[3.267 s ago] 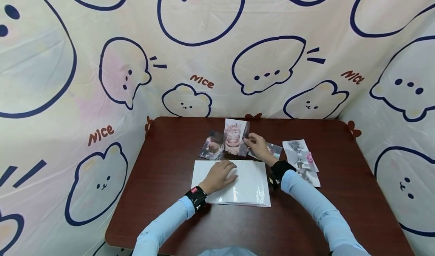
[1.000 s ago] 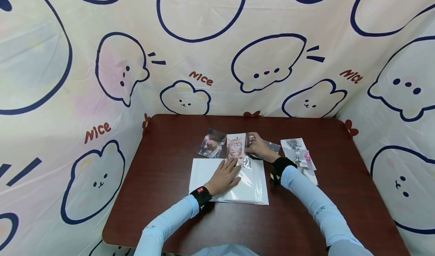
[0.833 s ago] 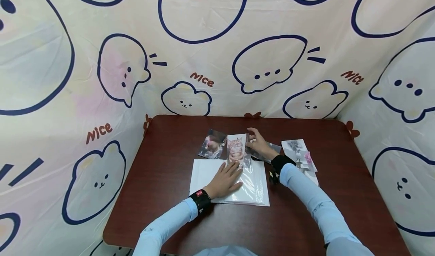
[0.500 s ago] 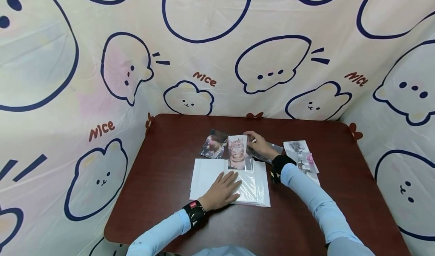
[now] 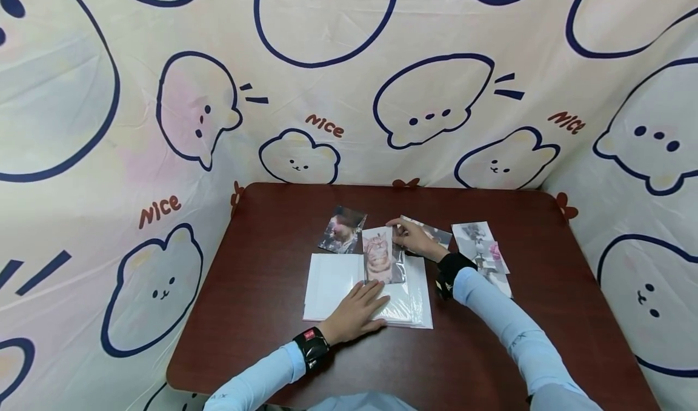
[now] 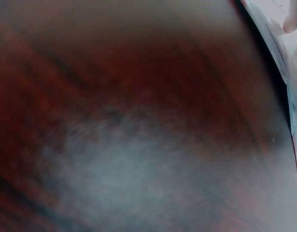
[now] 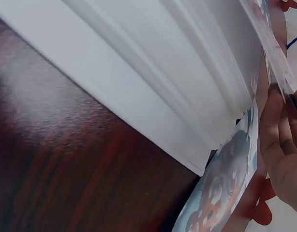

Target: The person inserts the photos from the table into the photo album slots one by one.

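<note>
My right hand (image 5: 414, 240) pinches the right edge of a photo of an orange cat (image 5: 377, 256), also seen in the right wrist view, where the fingers (image 7: 276, 121) grip its thin edge. The photo's lower part lies over the top of the white photo album (image 5: 332, 287). A clear shiny strip shows along its right side; whether it sits inside a plastic sleeve I cannot tell. Fingers spread, my left hand (image 5: 353, 315) rests on the album's lower part, its fingertips just at the photo's bottom edge. The left wrist view is mostly blurred tabletop.
A dark photo (image 5: 342, 230) lies behind the album to the left. Partly under my right hand is another photo (image 5: 436, 235). Several overlapping grey photos (image 5: 480, 247) lie farther right on the brown table (image 5: 262, 290). A patterned curtain (image 5: 218, 217) surrounds the table.
The cat photo has come down toward me, from behind the album to partly over it, with my right hand on its edge. My left hand has slid lower on the album.
</note>
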A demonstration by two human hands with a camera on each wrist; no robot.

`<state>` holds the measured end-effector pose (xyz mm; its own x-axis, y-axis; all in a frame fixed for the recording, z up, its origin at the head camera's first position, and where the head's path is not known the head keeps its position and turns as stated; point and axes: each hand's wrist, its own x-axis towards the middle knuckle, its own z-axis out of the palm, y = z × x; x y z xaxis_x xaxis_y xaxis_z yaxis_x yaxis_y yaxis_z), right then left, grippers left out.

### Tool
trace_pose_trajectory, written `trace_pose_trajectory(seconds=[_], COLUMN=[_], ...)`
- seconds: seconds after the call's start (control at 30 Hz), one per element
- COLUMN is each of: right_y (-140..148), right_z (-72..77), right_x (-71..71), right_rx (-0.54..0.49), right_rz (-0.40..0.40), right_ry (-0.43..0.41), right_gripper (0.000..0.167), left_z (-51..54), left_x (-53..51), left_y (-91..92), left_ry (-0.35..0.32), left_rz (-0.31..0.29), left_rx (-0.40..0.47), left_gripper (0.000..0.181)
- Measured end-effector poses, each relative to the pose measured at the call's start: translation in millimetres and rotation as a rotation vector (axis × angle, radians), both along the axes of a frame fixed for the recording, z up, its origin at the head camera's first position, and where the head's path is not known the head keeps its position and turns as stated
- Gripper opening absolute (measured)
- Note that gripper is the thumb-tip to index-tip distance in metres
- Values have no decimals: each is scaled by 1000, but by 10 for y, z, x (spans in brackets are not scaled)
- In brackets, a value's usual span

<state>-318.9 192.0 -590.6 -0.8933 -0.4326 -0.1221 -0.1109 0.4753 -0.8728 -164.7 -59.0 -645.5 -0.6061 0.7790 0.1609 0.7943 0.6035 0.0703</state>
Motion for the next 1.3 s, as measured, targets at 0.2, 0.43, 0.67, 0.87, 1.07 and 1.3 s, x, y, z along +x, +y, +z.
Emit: trace_pose_trajectory(seconds=[0.2,0.43,0.67,0.87,1.07,1.3], right_y=[9,45,97,126,128,118], right_z=[3,-54,-62,-63,-76,-63], right_x=[88,163,226,262,283,324], right_rx=[27,24,-8,-11,-21,12], right_rz=[40,62,123,154,158,145], right_ry=[9,-59,-129,-121,-83,-43], right_gripper=[38,36,45,40,35,29], left_z=[-37,-19,-24,-45,-41,-49], left_x=[15,28,34,28,26,27], left_y=[-12,-7,-10,-23,-30,-29], left_ry=[30,13,0,3,3,11], left_rz=[-3,-4,-4,-6,-10,-27], left_rx=[35,79,90,107,131,139], left_gripper=[58,59,58,58,59,59])
